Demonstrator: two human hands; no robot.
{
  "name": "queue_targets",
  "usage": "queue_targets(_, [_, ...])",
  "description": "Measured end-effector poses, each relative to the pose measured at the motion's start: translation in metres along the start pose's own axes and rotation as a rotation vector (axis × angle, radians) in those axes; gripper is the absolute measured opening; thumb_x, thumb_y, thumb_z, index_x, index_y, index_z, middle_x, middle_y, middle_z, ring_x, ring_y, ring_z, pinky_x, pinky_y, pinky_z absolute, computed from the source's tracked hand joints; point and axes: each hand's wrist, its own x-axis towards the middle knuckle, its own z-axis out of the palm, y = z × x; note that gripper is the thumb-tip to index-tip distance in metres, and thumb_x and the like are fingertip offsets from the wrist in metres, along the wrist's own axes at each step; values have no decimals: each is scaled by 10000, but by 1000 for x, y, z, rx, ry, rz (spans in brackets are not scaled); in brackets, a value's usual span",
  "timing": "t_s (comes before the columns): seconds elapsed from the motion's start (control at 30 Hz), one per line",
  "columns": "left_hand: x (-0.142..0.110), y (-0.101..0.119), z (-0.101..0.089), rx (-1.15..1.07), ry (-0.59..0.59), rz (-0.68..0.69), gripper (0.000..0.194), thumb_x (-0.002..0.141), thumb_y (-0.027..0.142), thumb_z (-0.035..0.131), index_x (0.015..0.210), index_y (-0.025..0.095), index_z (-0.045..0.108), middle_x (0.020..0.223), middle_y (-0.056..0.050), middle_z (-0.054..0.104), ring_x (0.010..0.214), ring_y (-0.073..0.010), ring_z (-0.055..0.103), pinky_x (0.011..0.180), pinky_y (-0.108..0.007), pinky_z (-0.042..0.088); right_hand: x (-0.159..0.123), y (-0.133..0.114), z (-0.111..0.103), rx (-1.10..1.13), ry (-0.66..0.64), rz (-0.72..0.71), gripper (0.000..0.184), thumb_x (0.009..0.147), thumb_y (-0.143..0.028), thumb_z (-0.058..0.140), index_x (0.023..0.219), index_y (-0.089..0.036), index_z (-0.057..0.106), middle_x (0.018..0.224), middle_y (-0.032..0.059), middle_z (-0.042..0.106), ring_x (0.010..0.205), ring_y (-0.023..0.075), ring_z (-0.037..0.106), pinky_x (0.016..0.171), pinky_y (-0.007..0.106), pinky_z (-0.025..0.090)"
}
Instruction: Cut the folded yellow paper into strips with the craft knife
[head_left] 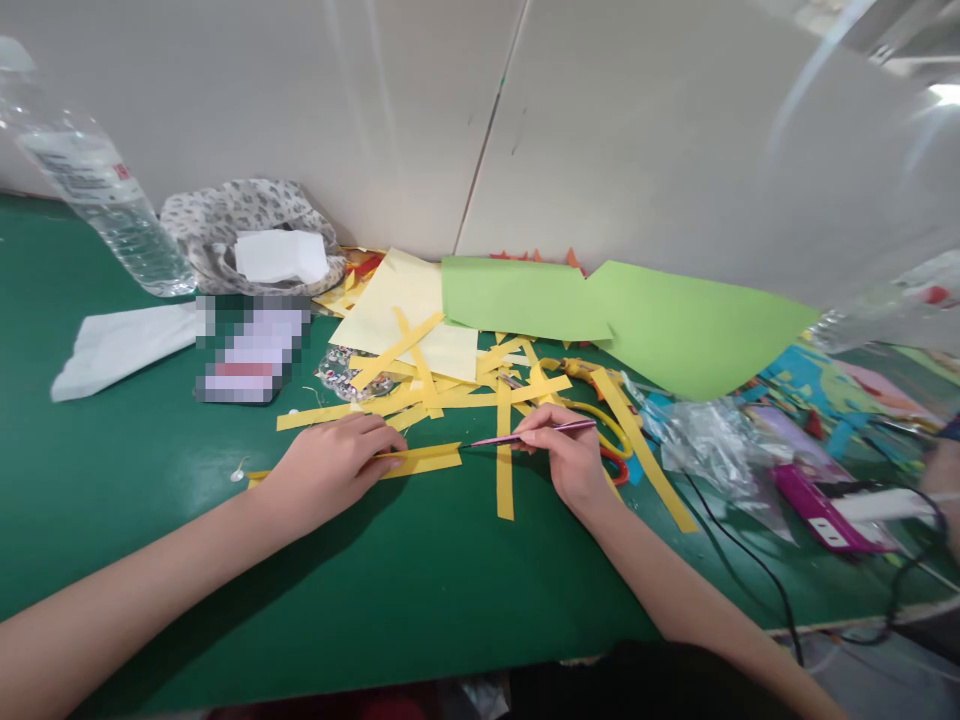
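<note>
My left hand point(334, 460), its fingers bent, presses a folded yellow paper strip point(427, 461) against the green table. The strip's right end sticks out past my fingertips. My right hand point(566, 460) is closed round a slim pink pen-like tool point(574, 426) with a dark, thin tip. That tip points left and meets, or nearly meets, the strip's right end; whether it touches I cannot tell. Just beyond both hands lies a loose pile of yellow paper strips point(450, 400). Partly behind my right hand are scissors with yellow handles point(619, 430).
Green sheets point(525, 297) and a pale yellow sheet point(382, 310) lie near the wall. At left are a water bottle point(112, 190), a patterned cloth bag point(247, 200) and a blurred-out phone point(259, 345). Clear plastic point(724, 450), a magenta device point(821, 508) and cables lie at right.
</note>
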Motion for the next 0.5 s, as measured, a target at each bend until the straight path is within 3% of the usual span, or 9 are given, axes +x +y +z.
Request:
queue_targets(0.37, [1,1,-2,-41,-51,-54,172,929,245,449,937,224,619,951,-4,677,842,-175,641,640,-257,448,-1,-5,-3,57,62,-126,125,633,-128,646,598,-233,703,567,-25,641,516,134,575,495,261,451])
queue_targets(0.5, [1,2,-2,-43,-58,-59,162,920,224,452,932,228,614,954,-1,675,846,-179,638,640,-261,440,-6,-9,7,2,-116,-128,74,689,-179,710,695,-246,739,651,-5,686,584,149,600,555,283,474])
